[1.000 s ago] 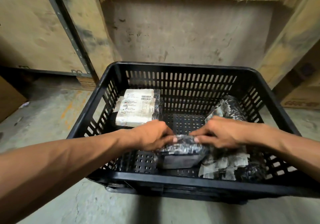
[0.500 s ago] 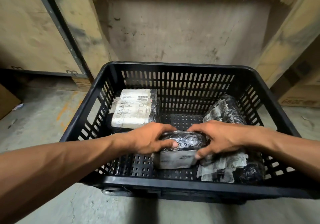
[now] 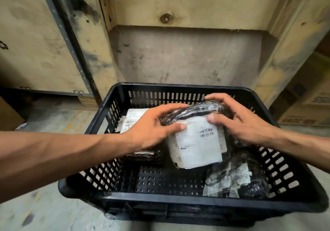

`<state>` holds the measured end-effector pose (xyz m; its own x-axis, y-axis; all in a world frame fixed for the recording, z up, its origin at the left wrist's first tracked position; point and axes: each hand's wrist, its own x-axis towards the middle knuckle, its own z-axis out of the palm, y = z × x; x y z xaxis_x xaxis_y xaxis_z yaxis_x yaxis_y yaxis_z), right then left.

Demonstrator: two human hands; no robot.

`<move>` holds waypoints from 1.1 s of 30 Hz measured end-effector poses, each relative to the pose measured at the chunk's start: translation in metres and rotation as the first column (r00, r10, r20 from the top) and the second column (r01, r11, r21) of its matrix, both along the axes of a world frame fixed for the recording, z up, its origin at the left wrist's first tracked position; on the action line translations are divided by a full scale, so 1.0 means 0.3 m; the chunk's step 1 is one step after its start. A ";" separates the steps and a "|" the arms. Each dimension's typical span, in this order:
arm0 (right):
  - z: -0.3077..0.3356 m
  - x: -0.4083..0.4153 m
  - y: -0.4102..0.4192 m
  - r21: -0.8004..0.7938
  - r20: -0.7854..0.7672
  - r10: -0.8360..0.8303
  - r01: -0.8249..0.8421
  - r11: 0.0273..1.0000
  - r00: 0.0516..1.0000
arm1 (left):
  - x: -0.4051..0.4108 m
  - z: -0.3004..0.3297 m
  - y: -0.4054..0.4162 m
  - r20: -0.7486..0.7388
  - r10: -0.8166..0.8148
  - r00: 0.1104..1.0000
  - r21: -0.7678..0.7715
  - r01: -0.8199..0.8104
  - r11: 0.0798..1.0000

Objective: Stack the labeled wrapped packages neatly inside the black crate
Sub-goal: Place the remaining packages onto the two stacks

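A black slatted crate (image 3: 178,200) stands on the concrete floor. Over its middle I hold a black wrapped package with a white barcode label (image 3: 196,141), raised above the crate floor and tilted with the label toward me. My left hand (image 3: 153,127) grips its left side, thumb on the label. My right hand (image 3: 239,121) grips its top and right side. A second labeled package (image 3: 134,119) lies at the crate's back left, partly hidden by my left hand. A third, with crumpled labels (image 3: 237,179), lies along the right side.
Plywood panels and a concrete wall (image 3: 187,57) rise just behind the crate. A cardboard box (image 3: 307,109) stands at the right, another at the far left edge. The crate's front left floor (image 3: 157,180) is bare.
Both hands have lifted the package from the crate's front floor, tipped its label toward me and carried it up toward the back.
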<state>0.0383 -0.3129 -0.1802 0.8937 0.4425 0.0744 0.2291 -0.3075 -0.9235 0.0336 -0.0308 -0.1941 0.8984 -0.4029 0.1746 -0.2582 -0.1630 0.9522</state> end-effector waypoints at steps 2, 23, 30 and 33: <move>-0.005 -0.015 0.011 0.107 0.049 -0.110 0.104 0.989 0.993 | 0.015 0.020 -0.009 0.032 0.036 0.999 -0.048 -0.034 0.998; -0.112 -0.098 0.126 0.083 -0.013 -0.066 0.067 0.994 0.998 | -0.037 -0.008 0.012 -0.282 0.255 0.925 -0.333 -0.344 0.878; -0.144 -0.094 0.153 0.301 -0.086 -0.159 0.178 0.937 0.984 | -0.063 -0.049 -0.008 -0.215 0.157 0.964 -0.145 -0.190 0.971; -0.142 -0.083 0.135 0.298 -0.092 -0.198 0.217 0.930 0.976 | -0.053 -0.060 -0.028 -0.210 0.065 0.976 -0.089 -0.085 0.992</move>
